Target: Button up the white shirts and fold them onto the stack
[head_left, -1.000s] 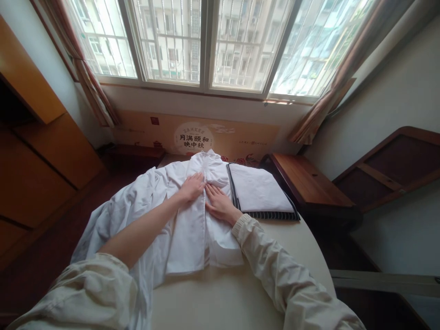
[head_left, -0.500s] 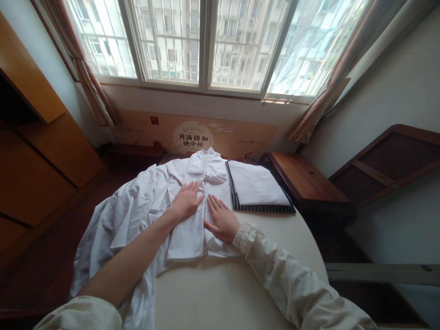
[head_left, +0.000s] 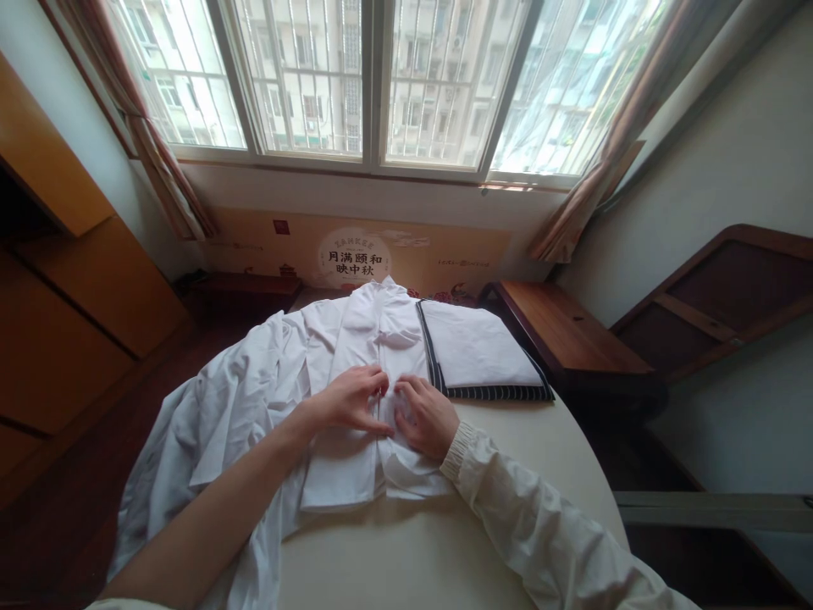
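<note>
A white shirt-like garment (head_left: 343,470) lies on the round cream table (head_left: 356,563), its collar toward the window and a front seam running down its middle. On the left of that seam is my left hand (head_left: 356,398), fingers curved and thumb apart, with no cloth visibly gripped. Just right of the seam, my right hand (head_left: 427,417) rests on the garment with bent, parted fingers. Rumpled white cloth (head_left: 222,398) spreads over the table's left side. To the right lies a folded white cloth (head_left: 486,343) on a dark striped one (head_left: 501,393).
Beyond the table stand a wooden bench (head_left: 572,330) at the right and a low dark red ledge (head_left: 251,286) at the left. Orange cabinets (head_left: 95,288) line the left side. A printed banner (head_left: 445,254) hangs below the barred window.
Both hands have gone from lying flat to having bent fingers, and have moved a little nearer to me along the seam. The view has shifted slightly.
</note>
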`<state>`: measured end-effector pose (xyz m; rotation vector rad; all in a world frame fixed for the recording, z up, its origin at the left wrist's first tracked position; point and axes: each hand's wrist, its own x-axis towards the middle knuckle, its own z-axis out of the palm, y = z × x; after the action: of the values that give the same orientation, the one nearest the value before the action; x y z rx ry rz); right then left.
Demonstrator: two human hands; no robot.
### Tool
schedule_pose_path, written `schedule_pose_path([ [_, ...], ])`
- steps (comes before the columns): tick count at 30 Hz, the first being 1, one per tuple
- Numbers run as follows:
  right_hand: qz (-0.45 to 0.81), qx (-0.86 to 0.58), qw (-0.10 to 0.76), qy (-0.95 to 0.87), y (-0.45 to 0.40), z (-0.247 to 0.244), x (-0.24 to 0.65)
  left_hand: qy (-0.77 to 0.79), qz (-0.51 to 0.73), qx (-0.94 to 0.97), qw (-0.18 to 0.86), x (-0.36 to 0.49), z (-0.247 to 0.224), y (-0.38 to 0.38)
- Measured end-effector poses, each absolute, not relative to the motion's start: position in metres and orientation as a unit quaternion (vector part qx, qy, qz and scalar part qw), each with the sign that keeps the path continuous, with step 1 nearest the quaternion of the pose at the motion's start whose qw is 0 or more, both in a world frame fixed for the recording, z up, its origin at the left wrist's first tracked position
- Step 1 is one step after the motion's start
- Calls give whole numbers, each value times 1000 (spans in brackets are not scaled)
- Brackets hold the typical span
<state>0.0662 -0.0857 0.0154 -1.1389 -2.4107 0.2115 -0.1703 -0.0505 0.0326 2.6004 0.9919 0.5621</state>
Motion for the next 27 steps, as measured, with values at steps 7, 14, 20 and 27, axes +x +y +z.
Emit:
schedule_pose_path([
  [7, 69, -421, 222, -877, -61, -1, 64, 405, 228, 876, 129, -171, 27, -47],
  [14, 52, -421, 252, -870, -59, 6, 62, 344, 235, 898, 142, -169, 21, -54],
  [20, 88, -384, 243, -886, -74, 7, 79, 271, 212, 921, 185, -167, 21, -58],
  [27, 96, -338, 224, -909, -77, 0, 90, 216, 224, 926, 215, -160, 16, -63],
])
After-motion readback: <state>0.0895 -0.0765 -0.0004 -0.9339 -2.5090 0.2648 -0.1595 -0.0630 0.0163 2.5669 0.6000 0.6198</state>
